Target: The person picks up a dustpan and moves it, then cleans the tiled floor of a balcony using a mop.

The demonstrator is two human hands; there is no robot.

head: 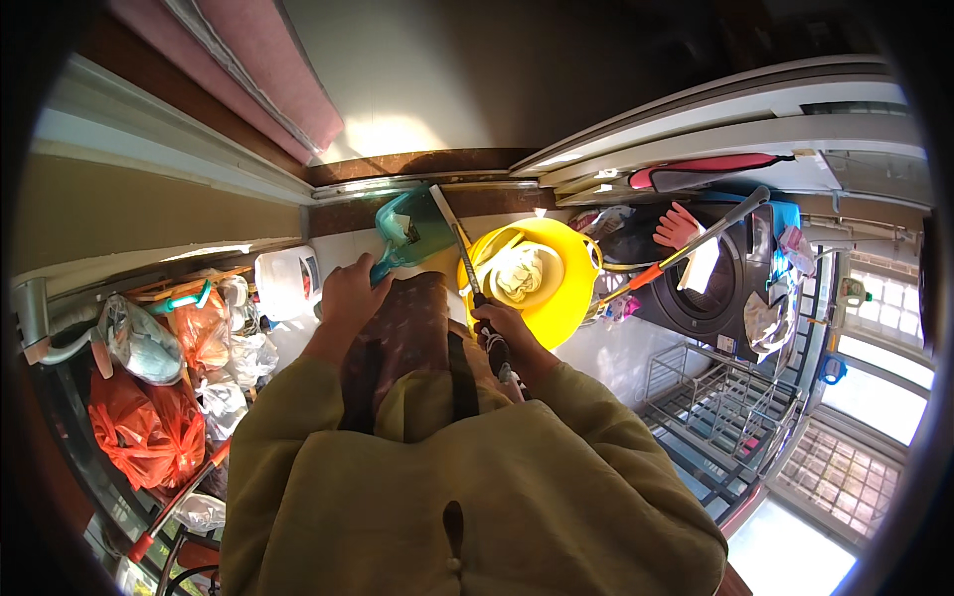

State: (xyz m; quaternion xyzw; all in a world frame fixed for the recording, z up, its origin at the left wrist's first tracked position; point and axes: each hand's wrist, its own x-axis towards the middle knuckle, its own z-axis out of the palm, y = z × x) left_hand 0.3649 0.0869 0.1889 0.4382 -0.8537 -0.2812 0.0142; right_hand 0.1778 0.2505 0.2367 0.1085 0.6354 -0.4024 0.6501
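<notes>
My left hand (349, 299) grips the handle of a translucent teal plastic dustpan (430, 229), which lies close to the door track with a few small pale and dark bits in it. My right hand (510, 331) is closed around a dark handle whose shaft (463, 257) runs up to a long, narrow pale bar (443, 205) at the dustpan's right edge; it looks like a broom or a brush, but its kind is unclear. Just right of the shaft stands a yellow plastic tub (570, 298), with a pale basin (550, 279) and light cloth inside it.
On the right are a dark front-loading washing machine (708, 294), a pink rubber glove (674, 227), a pole with an orange section (645, 278) and a metal wire rack (708, 402). Red plastic bags (149, 432) and a white container (282, 283) stand left. A sliding-door track (417, 181) runs ahead.
</notes>
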